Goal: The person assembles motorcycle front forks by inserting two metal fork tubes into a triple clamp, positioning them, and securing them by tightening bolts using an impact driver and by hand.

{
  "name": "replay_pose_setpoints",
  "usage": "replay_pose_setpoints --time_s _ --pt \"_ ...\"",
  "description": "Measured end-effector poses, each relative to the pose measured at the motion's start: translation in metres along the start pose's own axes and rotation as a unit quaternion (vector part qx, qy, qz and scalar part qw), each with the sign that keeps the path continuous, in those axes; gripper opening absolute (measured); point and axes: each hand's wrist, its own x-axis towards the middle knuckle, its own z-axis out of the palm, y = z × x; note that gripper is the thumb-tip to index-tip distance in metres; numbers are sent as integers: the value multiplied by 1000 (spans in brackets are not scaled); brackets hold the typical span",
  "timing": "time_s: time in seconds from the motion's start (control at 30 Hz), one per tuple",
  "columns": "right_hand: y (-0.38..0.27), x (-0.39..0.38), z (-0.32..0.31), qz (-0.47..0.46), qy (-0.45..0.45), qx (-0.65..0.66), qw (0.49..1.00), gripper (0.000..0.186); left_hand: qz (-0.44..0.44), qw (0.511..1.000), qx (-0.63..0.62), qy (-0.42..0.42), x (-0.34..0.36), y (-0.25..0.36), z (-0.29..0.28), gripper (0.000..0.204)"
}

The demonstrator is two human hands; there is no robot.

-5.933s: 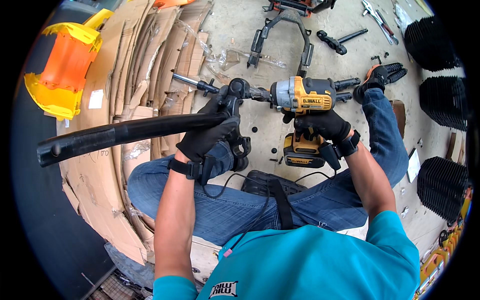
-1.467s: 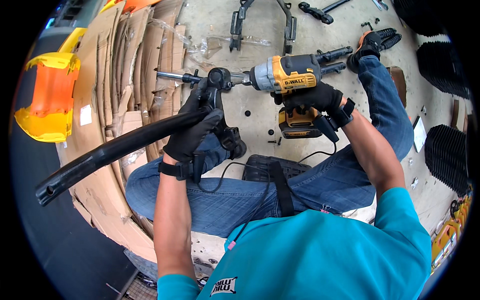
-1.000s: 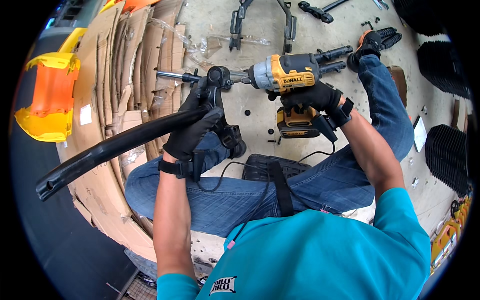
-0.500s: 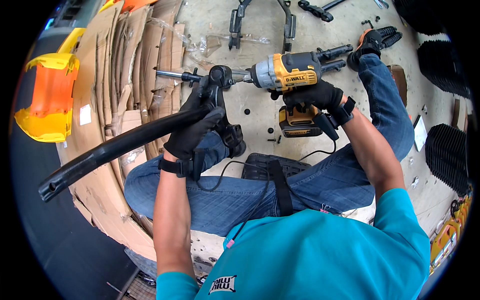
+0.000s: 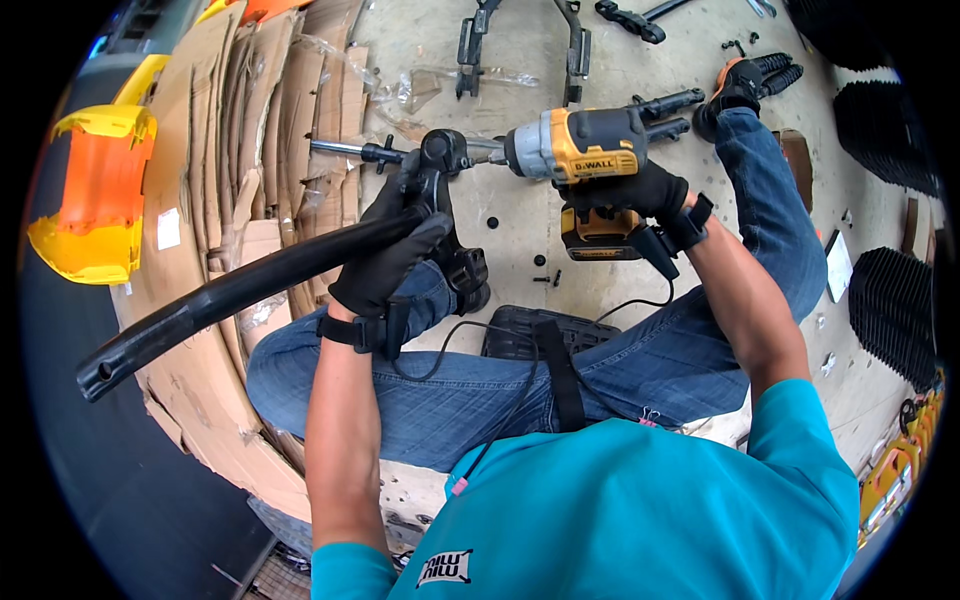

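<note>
My gloved left hand [image 5: 385,262] is closed around a long black metal tube [image 5: 255,280], which slants down to the left and has a hole near its end. At the tube's upper end is a black jointed bracket [image 5: 440,165], beside my left fingers. My gloved right hand [image 5: 635,190] grips a yellow and black cordless impact wrench [image 5: 590,145] by its handle. Its nose points left, with the socket [image 5: 485,152] against or very close to the bracket's joint; exact contact cannot be made out. The battery [image 5: 600,235] hangs below my right hand.
Flattened cardboard [image 5: 215,200] lies at the left, with an orange and yellow plastic part [image 5: 95,195] beyond it. Black metal frames [image 5: 575,60] lie on the far floor. Small bolts [image 5: 548,279] lie before my legs. Black ribbed parts [image 5: 890,310] stand at the right. A cable [image 5: 480,325] runs between my wrists.
The impact wrench has shifted slightly right and tilted, its battery now sitting a little higher. My right fingers have closed further round the handle. The tube and my left hand stay nearly still.
</note>
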Motion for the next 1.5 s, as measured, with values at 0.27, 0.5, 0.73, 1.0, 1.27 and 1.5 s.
replay_pose_setpoints --time_s 0.27,0.5,0.73,1.0,1.27,1.5 --pt "-6 -15 -5 18 46 26 998 37 14 999 2 36 4 -1 0 72" --pt "-2 -20 0 -17 64 77 995 41 -34 997 -58 32 4 2 1 71" --pt "-5 -10 4 7 8 57 998 49 -2 999 14 34 6 -2 0 76" --pt "-8 -12 10 -19 28 76 996 39 0 999 10 30 5 7 7 70" --pt "-17 -14 18 -27 37 57 997 37 15 999 23 39 6 4 7 68" --pt "-30 -20 32 24 59 97 993 35 11 999 0 30 5 8 11 68"
